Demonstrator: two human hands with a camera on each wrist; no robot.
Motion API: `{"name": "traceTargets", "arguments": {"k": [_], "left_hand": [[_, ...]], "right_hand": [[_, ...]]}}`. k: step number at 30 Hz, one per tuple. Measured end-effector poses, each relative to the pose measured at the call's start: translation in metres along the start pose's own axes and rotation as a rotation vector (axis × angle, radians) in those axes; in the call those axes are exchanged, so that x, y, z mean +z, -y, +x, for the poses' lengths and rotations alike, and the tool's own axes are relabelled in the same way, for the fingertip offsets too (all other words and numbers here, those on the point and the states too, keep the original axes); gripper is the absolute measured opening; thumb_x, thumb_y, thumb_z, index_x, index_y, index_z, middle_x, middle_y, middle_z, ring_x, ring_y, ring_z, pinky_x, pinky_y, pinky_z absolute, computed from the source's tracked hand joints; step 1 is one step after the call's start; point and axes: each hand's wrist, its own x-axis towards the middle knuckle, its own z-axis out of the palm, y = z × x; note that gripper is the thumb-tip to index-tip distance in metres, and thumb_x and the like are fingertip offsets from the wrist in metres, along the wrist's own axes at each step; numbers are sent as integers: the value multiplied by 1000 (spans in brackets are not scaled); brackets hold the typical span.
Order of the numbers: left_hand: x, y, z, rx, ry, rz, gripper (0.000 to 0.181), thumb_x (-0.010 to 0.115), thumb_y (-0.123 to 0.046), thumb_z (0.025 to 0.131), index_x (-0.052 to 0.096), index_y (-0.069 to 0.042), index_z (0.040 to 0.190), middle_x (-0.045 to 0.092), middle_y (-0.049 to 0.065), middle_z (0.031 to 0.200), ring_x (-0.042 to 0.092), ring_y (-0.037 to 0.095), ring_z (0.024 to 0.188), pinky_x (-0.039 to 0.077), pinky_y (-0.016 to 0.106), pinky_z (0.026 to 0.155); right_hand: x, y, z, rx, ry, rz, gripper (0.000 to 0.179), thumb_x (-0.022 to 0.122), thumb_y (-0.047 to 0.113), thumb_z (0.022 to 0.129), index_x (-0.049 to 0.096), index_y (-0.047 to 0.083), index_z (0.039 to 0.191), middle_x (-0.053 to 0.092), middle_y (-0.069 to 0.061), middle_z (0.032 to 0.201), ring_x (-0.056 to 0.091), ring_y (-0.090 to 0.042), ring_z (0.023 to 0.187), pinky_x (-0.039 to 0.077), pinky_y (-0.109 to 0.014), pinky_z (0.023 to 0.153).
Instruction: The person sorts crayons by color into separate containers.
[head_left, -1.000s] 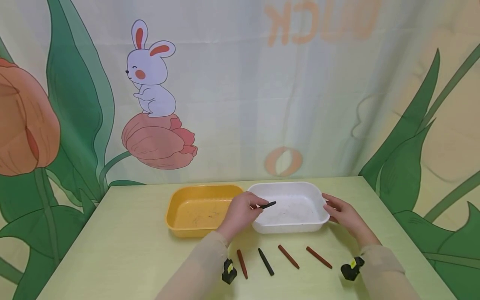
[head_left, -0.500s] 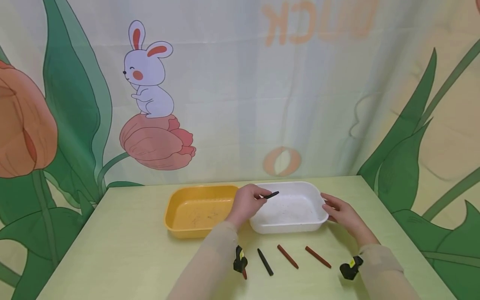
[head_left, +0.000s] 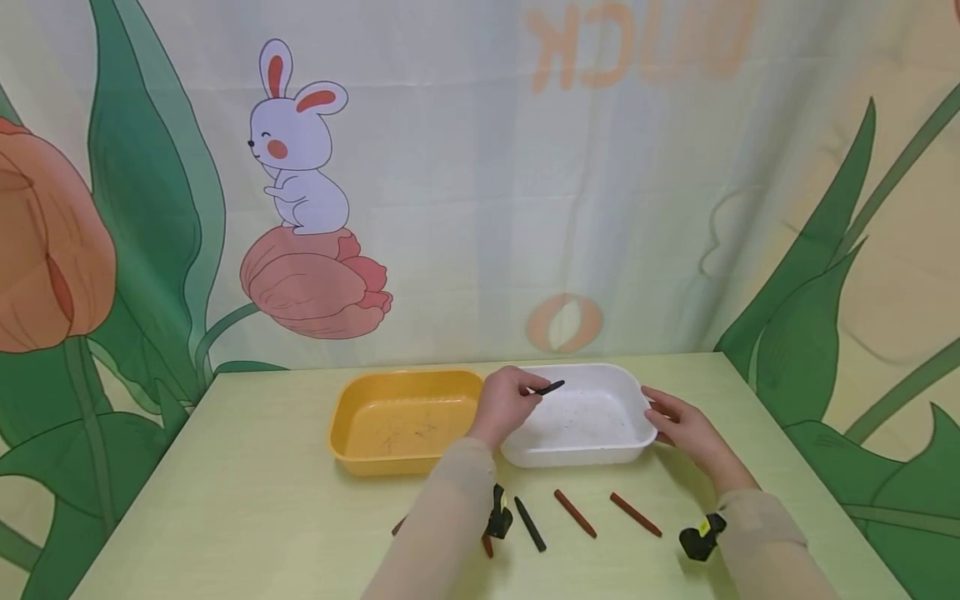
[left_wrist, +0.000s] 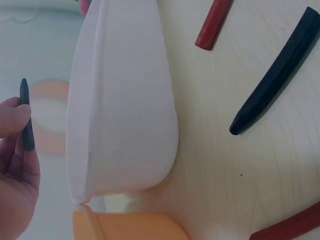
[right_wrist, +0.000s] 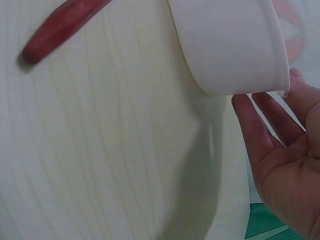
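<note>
My left hand pinches a short black crayon between thumb and fingers, its tip pointing up and to the right. Hand and crayon are over the left part of the white tray. In the left wrist view the held crayon stands almost upright beyond the tray's rim. At the tray's right end, my right hand touches the outer wall and rim with fairly straight fingers. The right wrist view shows its fingertips right at the tray's end wall.
A yellow tray stands against the white tray's left side. In front lie a black crayon and two reddish-brown crayons. Other reddish-brown crayons are partly hidden by my left sleeve. A printed curtain hangs behind the table.
My left hand has moved right and slightly away from me, carrying the black crayon farther over the white tray. My right hand stays at the tray's end.
</note>
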Motion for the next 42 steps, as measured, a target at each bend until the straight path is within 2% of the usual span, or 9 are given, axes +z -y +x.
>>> {"name": "traceTargets", "arguments": {"k": [3,7,12,15,24,29,35,40,42], "left_hand": [[2,1,2,-4,-8,3,19,74,1,86,80,-9,101,72,4,98,58,14,78,49,22,68],[4,2,4,22,-46,13,20,74,2,85,80,-8,101,73,5,98,60,17,79,50,24,70],[5,6,2,68,-86,6,28,75,-2,86,75,-4,114,71,10,106,64,27,96,54,35,85],[6,8,0,62,-72,-7,32,75,-5,87,72,-3,119,69,12,111,63,29,102,53,38,90],[4,10,-7,16,-27,-73,36,74,-8,89,70,-6,124,67,9,117,62,30,106,52,37,91],[2,9,-12,37,6,-93,40,74,-9,89,67,-7,128,67,9,119,62,28,106,52,36,92],[-2,13,-24,64,11,-128,40,73,-6,89,66,-4,128,68,12,116,62,32,105,52,42,91],[-7,14,-36,51,2,-170,41,73,-8,90,65,-3,129,67,12,116,62,31,105,52,45,92],[-11,14,-41,37,7,-168,41,73,-11,90,65,-5,130,67,10,117,61,28,106,52,42,92]], "right_hand": [[0,-1,1,0,-3,-1,59,52,25,105,28,5,156,35,-31,149,44,-45,131,49,-41,99],[0,-1,1,-3,-2,0,59,52,24,105,29,4,155,35,-31,149,44,-45,131,49,-42,99],[0,-1,1,3,0,2,59,52,24,105,28,5,156,35,-31,150,43,-45,132,48,-42,100],[0,-1,1,7,-1,2,60,52,25,105,28,5,156,34,-31,150,43,-45,132,48,-42,100],[0,-2,1,1,1,-7,60,52,26,105,28,6,156,34,-31,150,42,-45,132,48,-43,101],[0,-1,1,5,-1,-9,60,52,26,105,28,5,156,34,-31,150,42,-45,132,48,-43,101],[1,-3,1,-1,6,3,61,52,26,105,28,5,156,34,-32,150,43,-45,131,49,-42,100],[0,-4,2,6,-2,5,60,52,26,105,28,6,156,34,-31,150,43,-45,132,48,-42,100],[0,-4,2,4,-2,2,60,52,26,105,28,6,156,35,-31,150,43,-44,132,48,-42,100]]}}
